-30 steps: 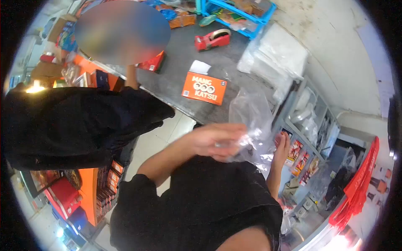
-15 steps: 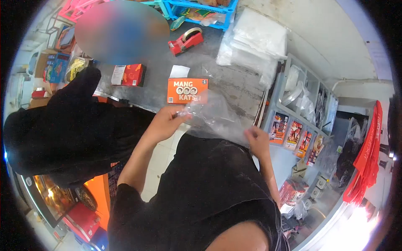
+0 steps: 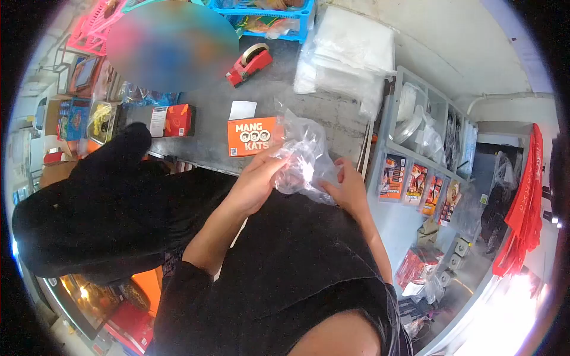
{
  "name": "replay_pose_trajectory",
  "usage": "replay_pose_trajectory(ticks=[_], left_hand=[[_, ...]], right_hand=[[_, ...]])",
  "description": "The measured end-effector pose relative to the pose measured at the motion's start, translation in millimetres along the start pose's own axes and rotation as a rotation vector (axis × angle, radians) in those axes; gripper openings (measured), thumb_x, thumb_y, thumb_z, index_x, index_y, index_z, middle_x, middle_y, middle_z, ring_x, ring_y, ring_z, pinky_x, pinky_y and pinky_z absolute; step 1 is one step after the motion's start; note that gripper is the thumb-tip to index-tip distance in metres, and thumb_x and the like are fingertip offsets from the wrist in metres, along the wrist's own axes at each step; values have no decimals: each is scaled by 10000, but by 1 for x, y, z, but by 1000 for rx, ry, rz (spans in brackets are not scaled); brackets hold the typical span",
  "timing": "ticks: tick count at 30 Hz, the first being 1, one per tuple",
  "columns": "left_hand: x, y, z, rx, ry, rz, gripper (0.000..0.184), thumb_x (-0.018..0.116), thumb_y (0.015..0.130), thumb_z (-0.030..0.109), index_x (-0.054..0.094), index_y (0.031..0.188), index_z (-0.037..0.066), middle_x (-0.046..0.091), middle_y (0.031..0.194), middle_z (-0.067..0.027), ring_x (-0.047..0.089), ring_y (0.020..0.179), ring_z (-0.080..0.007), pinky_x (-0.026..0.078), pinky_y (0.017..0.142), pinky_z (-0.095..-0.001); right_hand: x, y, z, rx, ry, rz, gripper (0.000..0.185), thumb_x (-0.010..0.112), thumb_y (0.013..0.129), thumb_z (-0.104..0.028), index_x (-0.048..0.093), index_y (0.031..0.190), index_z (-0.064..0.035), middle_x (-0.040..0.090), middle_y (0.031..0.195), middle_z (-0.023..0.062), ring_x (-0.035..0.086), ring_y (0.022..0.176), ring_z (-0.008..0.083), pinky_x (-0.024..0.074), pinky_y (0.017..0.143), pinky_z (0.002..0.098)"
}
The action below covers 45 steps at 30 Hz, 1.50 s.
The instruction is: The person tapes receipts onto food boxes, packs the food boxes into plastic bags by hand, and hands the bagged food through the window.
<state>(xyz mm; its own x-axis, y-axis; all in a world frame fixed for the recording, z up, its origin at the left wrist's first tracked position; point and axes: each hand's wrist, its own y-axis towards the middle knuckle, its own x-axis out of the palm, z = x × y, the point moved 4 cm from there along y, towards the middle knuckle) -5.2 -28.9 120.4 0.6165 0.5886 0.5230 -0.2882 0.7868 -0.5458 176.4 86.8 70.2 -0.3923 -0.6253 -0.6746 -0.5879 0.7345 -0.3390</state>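
A clear plastic bag is stretched between my two hands over the counter's front edge. My left hand pinches its left side. On the right side, my right hand grips the film between thumb and fingers. Just beyond my left hand lies an orange box printed "MANG KATS", its right end partly behind the bag. A white slip of paper sits at the box's far edge.
A red tape dispenser stands farther back on the grey counter. Stacked clear bags lie at the back right. Left are a red box and a person's black sleeve. A grey shelf unit borders the right.
My hands have come closer together, and the bag between them is bunched up and puffed. The view has shifted slightly; the orange box stays on the counter.
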Motion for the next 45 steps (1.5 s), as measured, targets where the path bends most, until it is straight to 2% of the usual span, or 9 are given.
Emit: replay_pose_trajectory(ticks=[8,10,19,21,23,28,36,41,45], left_hand=[[-44,-18,-9,-231,-468,-514,234,510,938,222,603,985,12,631,829,-55,589,692,-113,418,464,-257],[-65,-5,-2,-127,-439,-200,235,540,925,243,595,985,22,635,855,-53,594,707,-114,433,482,-259],[-103,23,58,451,-53,-65,295,753,743,34,560,963,72,648,946,-34,617,807,-126,499,636,-257],[-114,28,63,288,647,157,227,711,765,10,553,916,70,645,961,-44,617,843,-118,502,700,-247],[-122,37,49,263,545,131,169,634,825,35,579,986,39,648,947,-73,639,824,-146,523,761,-280],[-70,18,39,72,-206,-250,335,503,874,37,542,1189,-70,626,1112,-163,635,988,-245,524,834,-358],[-96,14,30,-307,-729,-822,312,528,878,136,591,1105,-70,631,1124,-162,616,986,-235,497,873,-381],[-94,34,30,115,-394,-135,337,455,948,219,555,1131,-46,650,1032,-139,629,954,-217,506,860,-347],[-76,27,22,92,245,35,380,509,944,229,533,1200,-51,642,1081,-135,635,905,-206,514,832,-340]], right_hand=[[-31,32,69,106,-187,407,245,561,873,-195,627,1047,-37,658,1021,161,617,936,333,475,797,432],[-19,35,77,281,1290,-37,366,527,890,-140,550,1216,26,611,1154,143,598,1029,286,477,861,406],[-24,-8,2,301,1710,-379,535,457,912,-68,313,1407,73,485,1335,207,582,1085,268,510,891,435],[-32,-20,-31,6,2184,-944,616,532,876,-118,300,1413,75,480,1346,207,563,1122,282,450,983,430],[-53,-42,-52,-76,1678,-176,735,629,803,-192,299,1403,75,490,1299,204,552,1109,262,456,951,373],[-69,-7,14,19,550,103,684,646,779,-44,358,1399,-17,551,1150,108,555,1046,177,447,892,288],[-38,-30,45,296,1760,-214,510,531,899,-118,402,1379,-3,536,1259,180,572,1098,258,484,919,377],[-60,-46,-1,-257,1710,-75,682,662,821,-168,355,1410,-14,517,1274,168,530,1158,252,465,938,367],[-63,-21,51,-11,847,165,637,631,770,-14,402,1365,-35,526,1201,120,562,1025,201,463,904,336]])
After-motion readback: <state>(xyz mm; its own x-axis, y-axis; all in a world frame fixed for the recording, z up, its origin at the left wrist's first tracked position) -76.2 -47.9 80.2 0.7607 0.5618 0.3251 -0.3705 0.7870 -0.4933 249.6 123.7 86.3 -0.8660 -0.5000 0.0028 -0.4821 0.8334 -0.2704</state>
